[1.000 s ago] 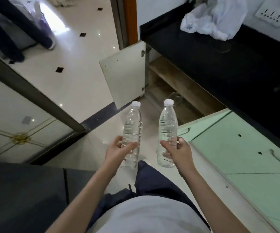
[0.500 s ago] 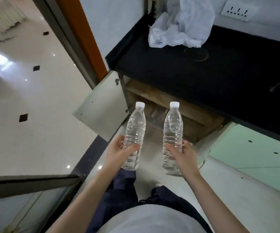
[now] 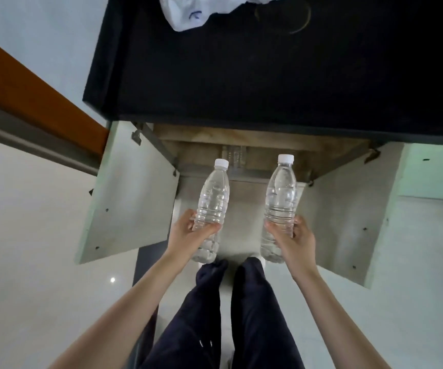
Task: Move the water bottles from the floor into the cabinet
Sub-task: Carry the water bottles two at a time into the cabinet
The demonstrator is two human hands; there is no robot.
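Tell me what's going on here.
A person stands facing the open cabinet under a black countertop, both doors swung wide. The left hand grips one clear plastic white-capped water bottle, the right hand a second clear bottle. Both are held caps up in front of the opening, not yet inside.

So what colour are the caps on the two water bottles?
White, on both the left bottle's cap and the right bottle's cap, clearest in the head view.

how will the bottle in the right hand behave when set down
The water bottle in the right hand looks filled, so it is probably weighty for its size. Tall and narrow, it may tip if nudged; on its side the round body would likely roll.
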